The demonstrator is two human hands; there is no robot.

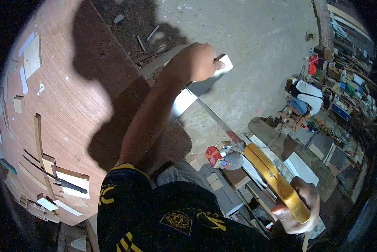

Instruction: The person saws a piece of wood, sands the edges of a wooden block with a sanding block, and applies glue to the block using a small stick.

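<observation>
My left hand is closed around a white board; one end of it sticks out past my fingers and the wider part shows below my wrist. My right hand, at the lower right, wraps round the rear end of a yellow handle. That handle belongs to a handsaw, whose narrow metal blade slants up and left to the white board. The blade's tip overlaps the board's edge just below my left hand. Part of the board is hidden behind my left hand and forearm.
A brown wooden tabletop fills the left, bearing wood offcuts and a black-handled tool. Below the saw lie a plastic bottle, a red box and board scraps. Wood and clutter line the right wall; offcuts litter the concrete floor.
</observation>
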